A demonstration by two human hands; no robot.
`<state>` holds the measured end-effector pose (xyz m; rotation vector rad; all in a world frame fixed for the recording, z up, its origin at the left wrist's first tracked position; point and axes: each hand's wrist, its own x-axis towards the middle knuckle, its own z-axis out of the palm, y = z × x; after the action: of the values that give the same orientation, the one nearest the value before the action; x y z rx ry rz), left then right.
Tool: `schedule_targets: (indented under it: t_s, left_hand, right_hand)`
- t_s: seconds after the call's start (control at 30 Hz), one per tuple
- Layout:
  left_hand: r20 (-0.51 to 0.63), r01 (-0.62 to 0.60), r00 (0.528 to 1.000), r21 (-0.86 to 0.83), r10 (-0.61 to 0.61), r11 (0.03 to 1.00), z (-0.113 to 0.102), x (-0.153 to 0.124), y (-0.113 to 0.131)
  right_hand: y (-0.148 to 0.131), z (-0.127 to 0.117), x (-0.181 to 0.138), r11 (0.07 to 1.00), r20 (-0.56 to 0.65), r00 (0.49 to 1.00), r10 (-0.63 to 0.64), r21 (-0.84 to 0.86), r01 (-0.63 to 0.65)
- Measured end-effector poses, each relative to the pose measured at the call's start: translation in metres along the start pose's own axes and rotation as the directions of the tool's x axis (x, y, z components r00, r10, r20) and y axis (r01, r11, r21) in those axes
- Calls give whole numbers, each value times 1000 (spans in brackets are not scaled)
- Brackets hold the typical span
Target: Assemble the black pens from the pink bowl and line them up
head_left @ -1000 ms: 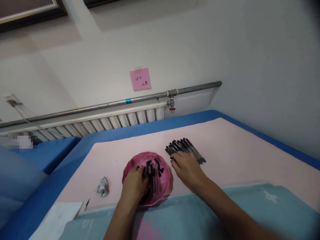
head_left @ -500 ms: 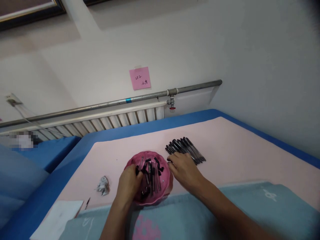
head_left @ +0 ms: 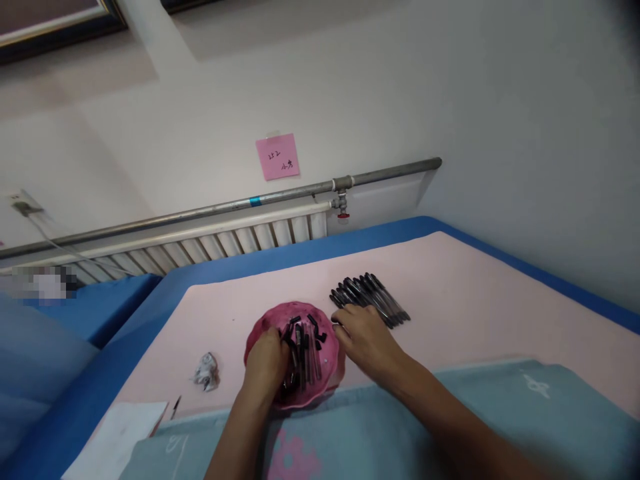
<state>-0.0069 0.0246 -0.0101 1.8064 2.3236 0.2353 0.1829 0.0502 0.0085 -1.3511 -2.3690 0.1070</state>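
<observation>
A pink bowl (head_left: 327,388) with a wavy rim holds loose black pen caps (head_left: 313,321), clear pen barrels (head_left: 313,363) and other dark pen parts. My left hand (head_left: 269,360) reaches into the bowl's left side, its fingers bent down among the parts; what they grip is hidden. Just past the bowl's right rim, my right hand (head_left: 367,337) rests with curled fingers, thumb close to the fingertips. Whatever lies in that pinch is too small to name. Behind its knuckles, several black-capped pens (head_left: 370,297) lie side by side in a slanted row.
Left of the bowl are a crumpled pale wad (head_left: 206,371), a slim dark pen-like piece (head_left: 176,406) and a white sheet (head_left: 117,433). A teal cloth (head_left: 490,407) covers the near edge of the pink table surface (head_left: 460,293). A radiator (head_left: 250,239) and pipe stand behind.
My left hand has moved slightly right and deeper into the bowl, covering a clear barrel that stood out near its fingers. The right hand stays almost in place.
</observation>
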Motion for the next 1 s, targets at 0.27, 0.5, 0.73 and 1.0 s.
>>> schedule_targets:
  t_s: [0.27, 0.5, 0.73, 1.0]
  left_hand:
    - [51, 2, 999, 12, -2, 1000, -1, 1, 0]
    - [-11, 3, 1000, -311, -7, 951, -9, 1, -8]
    - [137, 89, 980, -951, 145, 297, -8, -16, 14]
    - [165, 155, 972, -985, 166, 69, -8, -21, 24]
  right_hand:
    - [0, 1, -1, 1000, 6, 1000, -12, 4, 12]
    - [-4, 1, -1, 994, 5, 1000, -9, 113, 9]
    - [-36, 2, -5, 507, 170, 977, 127, 835, -211]
    - [-46, 11, -6, 180, 295, 926, 237, 923, -340]
